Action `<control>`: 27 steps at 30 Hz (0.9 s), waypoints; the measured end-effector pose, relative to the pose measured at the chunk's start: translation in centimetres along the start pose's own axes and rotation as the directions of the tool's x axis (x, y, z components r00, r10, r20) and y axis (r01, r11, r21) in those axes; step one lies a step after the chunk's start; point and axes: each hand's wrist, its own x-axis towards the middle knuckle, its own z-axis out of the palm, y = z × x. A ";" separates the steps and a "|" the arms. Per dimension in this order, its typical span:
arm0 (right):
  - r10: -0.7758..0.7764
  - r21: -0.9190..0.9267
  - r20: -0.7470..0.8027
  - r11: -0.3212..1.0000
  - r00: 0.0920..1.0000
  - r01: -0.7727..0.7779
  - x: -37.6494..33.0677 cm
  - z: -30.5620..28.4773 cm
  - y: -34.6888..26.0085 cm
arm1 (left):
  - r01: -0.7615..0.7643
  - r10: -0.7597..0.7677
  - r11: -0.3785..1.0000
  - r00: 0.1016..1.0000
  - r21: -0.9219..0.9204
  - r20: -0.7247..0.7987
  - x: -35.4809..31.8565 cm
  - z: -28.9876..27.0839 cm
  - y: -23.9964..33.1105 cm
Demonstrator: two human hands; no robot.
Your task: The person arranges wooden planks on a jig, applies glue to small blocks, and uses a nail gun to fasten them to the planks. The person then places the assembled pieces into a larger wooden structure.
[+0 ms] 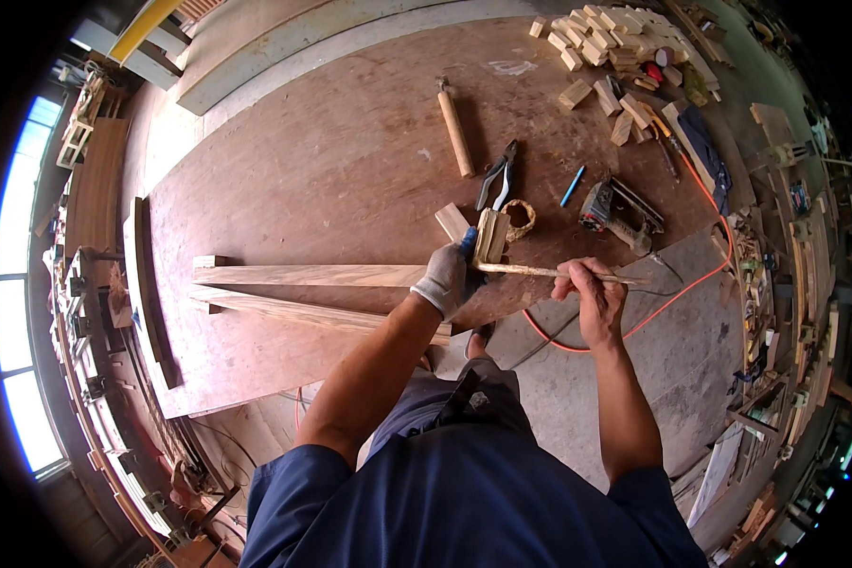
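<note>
My left hand (450, 273), in a white glove with blue fingertips, is closed around a small grooved wooden block (491, 235) near the table's front edge. My bare right hand (592, 292) pinches a thin pale stick (530, 271). The stick's left end reaches the near end of the block, by my left fingers. Another short wooden block (452, 222) lies just beyond the glove. Beside the held block stands a small round container (519, 218) with a crusted tan rim. Two long wooden strips (322, 275) (293, 310) lie to the left, partly behind my left forearm.
Farther back on the brown tabletop (303, 180) lie a hammer (454, 128), pliers (498, 175), a blue pen (572, 186) and a nail gun (620, 214). Many wooden blocks (601, 38) are heaped at the far right. An orange hose (672, 305) loops past the right edge.
</note>
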 end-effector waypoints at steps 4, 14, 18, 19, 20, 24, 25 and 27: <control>0.016 0.042 -0.012 0.999 1.000 -0.015 -0.1 -0.2 -0.1 | 0.018 -0.017 0.999 1.000 -0.040 0.025 -0.1 0.1 0.1; -0.134 -0.046 -0.210 0.991 0.969 0.127 1.7 1.1 0.0 | 0.082 -0.081 0.997 0.997 -0.011 0.014 -2.8 2.7 0.4; -0.089 0.003 -0.222 0.996 0.971 0.092 1.7 0.1 -0.5 | 0.075 -0.073 0.994 0.997 -0.085 0.035 -3.7 3.0 0.5; -0.066 0.021 -0.202 0.997 0.977 0.071 1.5 -0.5 -0.5 | 0.069 -0.067 0.994 0.997 -0.087 0.026 -3.7 2.9 0.5; -0.043 0.038 -0.181 0.998 0.983 0.050 1.4 -0.8 -0.5 | 0.063 -0.062 0.994 0.998 -0.088 0.016 -3.6 2.6 0.5; 0.015 0.017 -0.146 1.000 0.989 -0.013 1.5 -0.4 -0.7 | 0.072 -0.069 0.993 0.997 -0.098 0.031 -3.7 2.7 0.4; -0.005 0.030 -0.186 0.999 0.983 0.011 1.7 -0.6 -0.2 | 0.075 -0.069 0.993 0.995 -0.093 0.067 -3.7 2.5 0.4; -0.091 0.008 -0.211 0.995 0.973 0.095 2.4 -0.6 0.0 | 0.078 -0.067 0.993 0.988 -0.083 0.137 -3.6 2.2 0.5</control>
